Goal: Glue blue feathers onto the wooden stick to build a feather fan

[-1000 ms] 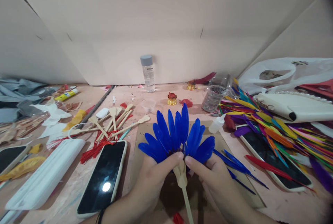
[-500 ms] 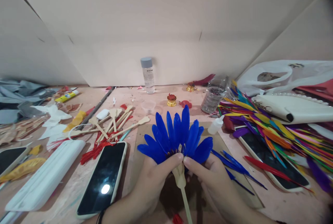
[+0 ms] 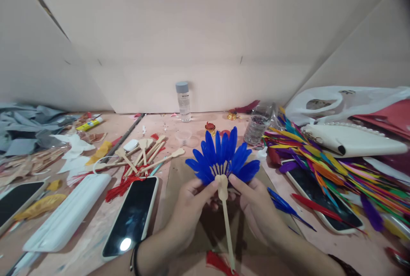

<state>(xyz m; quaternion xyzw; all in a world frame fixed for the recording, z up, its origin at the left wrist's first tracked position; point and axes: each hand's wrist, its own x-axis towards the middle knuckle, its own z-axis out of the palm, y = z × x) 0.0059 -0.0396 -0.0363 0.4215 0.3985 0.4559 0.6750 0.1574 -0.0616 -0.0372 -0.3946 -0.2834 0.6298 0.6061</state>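
A fan of blue feathers [image 3: 235, 148] stands spread above a pale wooden handle [image 3: 226, 220], facing me. My left hand [image 3: 192, 207] is closed on the fan's left side, thumb pressed near the handle's head. On the other side my right hand [image 3: 259, 205] pinches the fan, its thumb at the base of the feathers. The fingers behind are partly hidden. From the handle's lower end hangs a red tassel [image 3: 218, 261]. Underneath lies a brown board [image 3: 174, 177], with loose blue feathers [image 3: 288, 207] right of my right hand.
Wooden handles [image 3: 166, 159] with red tassels, a phone [image 3: 131, 216] and a white device [image 3: 67, 214] lie to the left. Coloured feathers [image 3: 329, 169] cover another phone [image 3: 336, 212] at right. Behind stand a clear bottle [image 3: 184, 105] and a small white squeeze bottle [image 3: 262, 154].
The fan has tilted and shifted slightly, so the handle's head and feather quills show more. Both thumbs have moved apart. The whole view has shifted with my head.
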